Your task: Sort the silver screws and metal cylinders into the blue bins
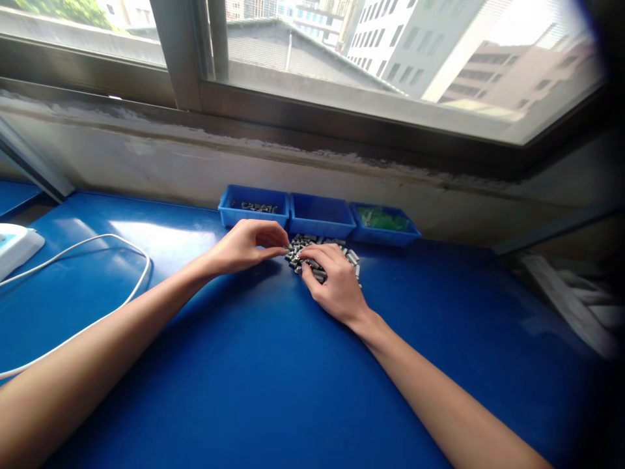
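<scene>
A: Where do the metal pieces lie?
B: Pile of metal pieces (pixel 296 249): just right of the centre of the frame, loose on the blue table (pixel 273 378). Pieces short, grey and shiny; those toward the right side look longer and bar-like. Finer shape too small to tell.

A: Condition of the left hand?
B: Left hand (pixel 249 246): at the pile's left edge, fingers arched, thumb and fingertips drawn close together. Whether a piece is pinched between them, I cannot tell.

A: And the right hand?
B: Right hand (pixel 336 280): over the near side of the pile, fingers curved and resting on the pieces, thumb set apart from them. Grip partly open, with pieces showing in the gap. Firm hold on any one piece: cannot tell.

A: Containers?
B: Three, smooth and blue, plastic-looking, in a row behind the pile. Left bin (pixel 254 219) holds small, dark grey parts (pixel 260 208). Middle bin (pixel 322 227) shows a bare blue interior. Right bin (pixel 385 237) holds crumpled green material (pixel 383 219).

A: Surroundings?
B: Table surface smooth, glossy toward the upper left. White cable (pixel 148 260) loops at the left of the frame, near a white device (pixel 18 247). Rough, patchy wall (pixel 195 159) below the metallic window frame (pixel 303 117) across the top.
</scene>
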The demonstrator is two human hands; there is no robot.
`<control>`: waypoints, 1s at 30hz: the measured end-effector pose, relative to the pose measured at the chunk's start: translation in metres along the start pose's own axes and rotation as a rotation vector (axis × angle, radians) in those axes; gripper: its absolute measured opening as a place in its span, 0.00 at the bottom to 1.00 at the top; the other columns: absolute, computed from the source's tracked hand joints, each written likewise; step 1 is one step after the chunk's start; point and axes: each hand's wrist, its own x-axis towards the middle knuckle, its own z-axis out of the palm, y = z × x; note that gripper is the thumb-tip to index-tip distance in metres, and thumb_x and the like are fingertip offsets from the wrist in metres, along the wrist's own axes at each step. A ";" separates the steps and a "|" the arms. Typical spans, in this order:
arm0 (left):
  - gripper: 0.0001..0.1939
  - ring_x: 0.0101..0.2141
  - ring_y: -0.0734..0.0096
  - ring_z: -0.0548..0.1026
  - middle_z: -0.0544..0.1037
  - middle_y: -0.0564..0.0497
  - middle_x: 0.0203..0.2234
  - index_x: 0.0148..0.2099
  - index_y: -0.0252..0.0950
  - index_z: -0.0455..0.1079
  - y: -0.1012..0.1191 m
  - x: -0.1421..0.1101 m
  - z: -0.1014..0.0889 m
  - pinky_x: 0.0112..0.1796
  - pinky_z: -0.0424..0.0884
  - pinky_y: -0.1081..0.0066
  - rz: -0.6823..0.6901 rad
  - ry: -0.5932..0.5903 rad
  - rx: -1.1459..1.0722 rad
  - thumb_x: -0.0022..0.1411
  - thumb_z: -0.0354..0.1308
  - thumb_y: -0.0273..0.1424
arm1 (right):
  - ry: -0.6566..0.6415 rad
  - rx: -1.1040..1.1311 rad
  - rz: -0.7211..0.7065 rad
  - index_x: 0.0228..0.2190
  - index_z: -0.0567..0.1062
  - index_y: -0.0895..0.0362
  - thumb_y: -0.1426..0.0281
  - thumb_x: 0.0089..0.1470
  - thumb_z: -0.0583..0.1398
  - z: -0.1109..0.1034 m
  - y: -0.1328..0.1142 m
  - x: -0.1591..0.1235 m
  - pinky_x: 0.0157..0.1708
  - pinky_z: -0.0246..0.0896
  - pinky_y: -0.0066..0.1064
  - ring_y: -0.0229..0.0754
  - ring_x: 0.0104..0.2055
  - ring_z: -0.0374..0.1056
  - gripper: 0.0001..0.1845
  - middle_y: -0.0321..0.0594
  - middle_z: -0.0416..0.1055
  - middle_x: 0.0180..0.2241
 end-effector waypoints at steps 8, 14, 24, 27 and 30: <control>0.25 0.31 0.66 0.81 0.82 0.47 0.29 0.38 0.32 0.77 0.004 0.005 -0.011 0.35 0.77 0.70 -0.080 0.319 -0.127 0.51 0.72 0.49 | -0.006 0.009 0.003 0.40 0.78 0.53 0.75 0.60 0.60 0.000 0.000 0.000 0.52 0.69 0.48 0.51 0.49 0.72 0.09 0.44 0.79 0.43; 0.33 0.44 0.57 0.82 0.84 0.41 0.42 0.53 0.32 0.77 -0.001 0.007 -0.019 0.49 0.78 0.62 -0.072 0.559 -0.250 0.51 0.73 0.49 | -0.013 0.013 0.009 0.40 0.78 0.52 0.74 0.59 0.60 0.001 0.002 -0.001 0.53 0.68 0.49 0.51 0.50 0.71 0.09 0.43 0.79 0.43; 0.11 0.34 0.68 0.80 0.84 0.46 0.35 0.43 0.34 0.81 0.005 0.001 0.002 0.38 0.75 0.72 0.105 0.128 0.186 0.63 0.63 0.35 | 0.075 -0.016 0.059 0.37 0.77 0.53 0.78 0.56 0.59 -0.001 0.000 0.000 0.50 0.68 0.47 0.51 0.47 0.71 0.10 0.43 0.79 0.41; 0.10 0.36 0.68 0.79 0.82 0.46 0.38 0.46 0.36 0.81 0.006 -0.003 0.012 0.40 0.73 0.72 0.249 -0.080 0.347 0.65 0.61 0.30 | 0.125 -0.017 0.113 0.35 0.77 0.52 0.79 0.54 0.58 -0.003 -0.001 0.001 0.48 0.68 0.46 0.51 0.46 0.72 0.12 0.42 0.79 0.39; 0.12 0.41 0.66 0.78 0.79 0.45 0.43 0.51 0.38 0.79 0.002 -0.006 0.019 0.44 0.72 0.71 0.316 -0.217 0.430 0.68 0.58 0.31 | 0.155 -0.012 0.160 0.33 0.76 0.52 0.80 0.53 0.56 -0.005 -0.002 0.001 0.47 0.68 0.45 0.51 0.44 0.72 0.13 0.41 0.79 0.37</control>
